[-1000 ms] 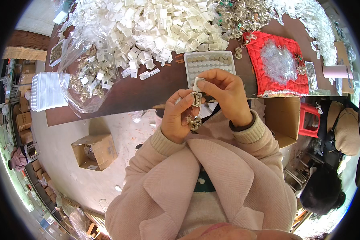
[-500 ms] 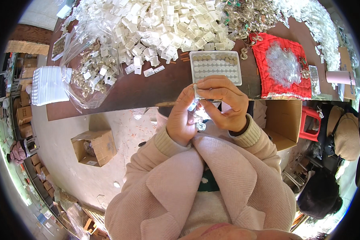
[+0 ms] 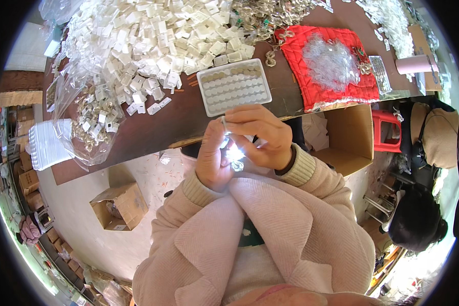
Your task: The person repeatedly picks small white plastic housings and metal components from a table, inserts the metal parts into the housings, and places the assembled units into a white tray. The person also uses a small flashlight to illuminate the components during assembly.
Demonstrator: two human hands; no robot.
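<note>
Close to my chest, at the table's front edge, both hands hold a small lit string light (image 3: 234, 153). My left hand (image 3: 212, 155) is closed round its small battery case, with thumb and fingers pinching the top. My right hand (image 3: 264, 133) pinches the same piece from the other side, fingers bent over it. A bright white glow shines between the hands, and a small clear coil (image 3: 237, 166) dangles below. The fingers mostly cover the case. Just beyond the hands lies a white tray (image 3: 201, 93) with rows of round coin cells (image 3: 239, 71).
White plastic cases (image 3: 137, 46) are heaped across the back left of the brown table (image 3: 160, 127). Wire coils (image 3: 270, 18) lie behind the tray. A red cloth (image 3: 296, 61) bears clear plastic bits. A clear bag (image 3: 94, 120) and stacked white trays (image 3: 50, 143) sit left; cardboard boxes (image 3: 120, 206) stand below.
The view has turned, so the table and tray appear tilted and further left. My hands keep their grip on the string light, and its glow looks brighter.
</note>
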